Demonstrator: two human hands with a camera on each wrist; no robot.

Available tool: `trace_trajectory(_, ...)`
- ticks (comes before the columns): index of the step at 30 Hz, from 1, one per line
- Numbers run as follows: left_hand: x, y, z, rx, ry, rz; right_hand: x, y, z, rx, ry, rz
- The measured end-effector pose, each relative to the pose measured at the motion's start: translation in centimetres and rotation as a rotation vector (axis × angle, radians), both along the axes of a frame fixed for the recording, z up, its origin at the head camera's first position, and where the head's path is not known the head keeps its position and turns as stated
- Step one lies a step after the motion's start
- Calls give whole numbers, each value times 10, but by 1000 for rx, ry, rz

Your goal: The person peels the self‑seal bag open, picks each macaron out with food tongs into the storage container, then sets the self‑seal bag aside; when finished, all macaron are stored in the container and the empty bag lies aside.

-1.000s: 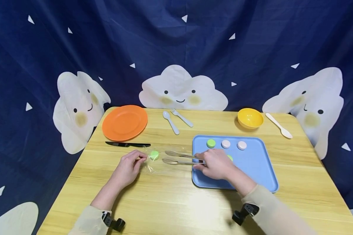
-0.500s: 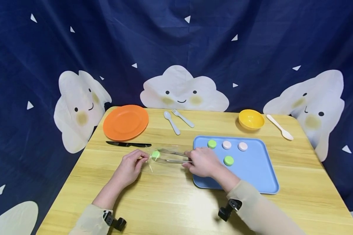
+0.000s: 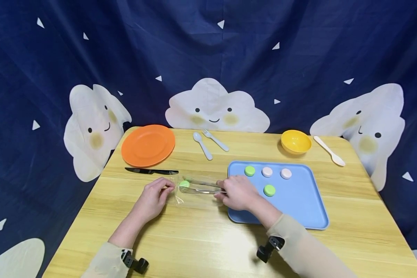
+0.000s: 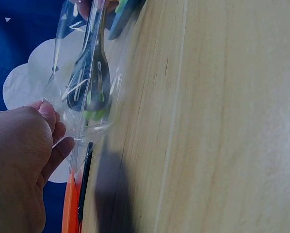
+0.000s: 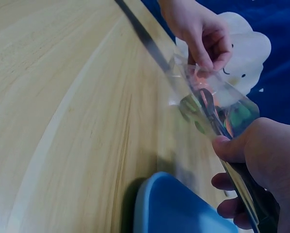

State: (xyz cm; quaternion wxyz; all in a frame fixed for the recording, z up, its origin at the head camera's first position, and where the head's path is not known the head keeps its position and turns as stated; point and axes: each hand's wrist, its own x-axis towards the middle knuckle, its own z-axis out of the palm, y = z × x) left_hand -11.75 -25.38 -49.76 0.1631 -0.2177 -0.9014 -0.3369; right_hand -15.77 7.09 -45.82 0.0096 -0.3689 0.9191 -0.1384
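Observation:
My left hand [image 3: 153, 197] pinches the end of a clear plastic bag [image 3: 179, 199] between thumb and fingers. Inside the bag lies a green macaron [image 3: 184, 183]. Metal tongs [image 3: 204, 191] are gripped in my right hand [image 3: 241, 193], beside the left edge of the blue tray [image 3: 295, 206]. The tongs' tips reach into the bag, as the left wrist view also shows, and lie at the macaron. Whether they still squeeze it cannot be told. On the tray sit two green macarons [image 3: 269, 190] and two pale pink ones [image 3: 267, 172].
An orange plate [image 3: 148, 146] stands at the back left, with a black knife [image 3: 151, 171] in front of it. A grey spoon [image 3: 202, 146] and a grey fork [image 3: 216, 140] lie at the back middle. Back right are a yellow bowl [image 3: 296, 143] and a white spoon [image 3: 329, 151].
My right hand has moved left off the tray's edge, carrying the tongs deeper into the bag up to the macaron. The tongs' arms now stand closer together. My left hand stays in place.

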Motion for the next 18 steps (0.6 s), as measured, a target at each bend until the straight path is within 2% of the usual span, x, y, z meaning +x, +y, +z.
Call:
trace_trajectory(8, -2, 0, 2, -15, -18, 12, 10, 33, 13, -35, -2, 38)
trace_trajectory(18, -3, 1, 2, -19, -6, -2, 26, 90, 22, -62, 18, 9)
